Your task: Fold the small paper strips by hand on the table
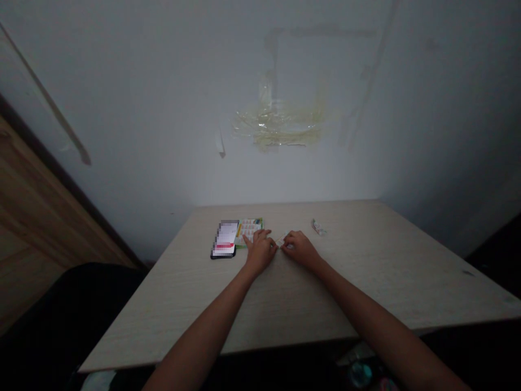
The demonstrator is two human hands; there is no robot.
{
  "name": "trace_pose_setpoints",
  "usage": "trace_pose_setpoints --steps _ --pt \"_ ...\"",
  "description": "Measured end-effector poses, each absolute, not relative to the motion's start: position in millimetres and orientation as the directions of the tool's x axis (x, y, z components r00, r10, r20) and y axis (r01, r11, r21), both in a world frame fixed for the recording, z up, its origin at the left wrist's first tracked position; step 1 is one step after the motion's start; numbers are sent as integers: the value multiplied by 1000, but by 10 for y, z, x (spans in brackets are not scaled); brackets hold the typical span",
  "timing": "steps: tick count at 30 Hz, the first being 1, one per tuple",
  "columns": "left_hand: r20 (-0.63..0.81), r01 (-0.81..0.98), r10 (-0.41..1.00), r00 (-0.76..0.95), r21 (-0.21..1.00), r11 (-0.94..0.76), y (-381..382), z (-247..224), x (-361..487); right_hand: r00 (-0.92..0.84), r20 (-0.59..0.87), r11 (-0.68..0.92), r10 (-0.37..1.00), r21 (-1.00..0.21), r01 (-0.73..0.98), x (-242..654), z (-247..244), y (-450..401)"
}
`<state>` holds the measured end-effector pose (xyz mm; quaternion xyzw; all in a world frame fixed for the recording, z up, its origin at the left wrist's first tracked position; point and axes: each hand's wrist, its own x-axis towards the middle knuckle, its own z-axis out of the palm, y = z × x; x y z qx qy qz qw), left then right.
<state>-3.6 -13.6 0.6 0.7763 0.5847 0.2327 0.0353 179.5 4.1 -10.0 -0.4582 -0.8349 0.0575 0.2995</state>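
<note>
My left hand rests on the table beside a printed leaflet, some of its fingers spread over the leaflet's near right part. Its thumb and forefinger are closed at the left edge of a small printed piece of paper. From the other side, my right hand pinches the same piece between its fingertips. The piece is pale with faint coloured marks, and much of it is hidden by the fingers. A phone with a lit, partly blurred screen lies at the leaflet's left edge.
A small crumpled wrapper lies beyond my right hand. The pale wooden table meets a white wall bearing old yellowed tape. Dark furniture stands at the left, and items below the front edge are dim.
</note>
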Motion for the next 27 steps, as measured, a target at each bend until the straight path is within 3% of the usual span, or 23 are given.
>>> trace_pose_setpoints --steps 8,27 --pt "265 895 947 181 354 -270 -79 5 -48 -324 446 508 834 -394 766 1731 -103 22" --pt "312 891 939 146 371 -262 -79 16 -140 -299 439 506 847 -495 707 1769 -107 44"
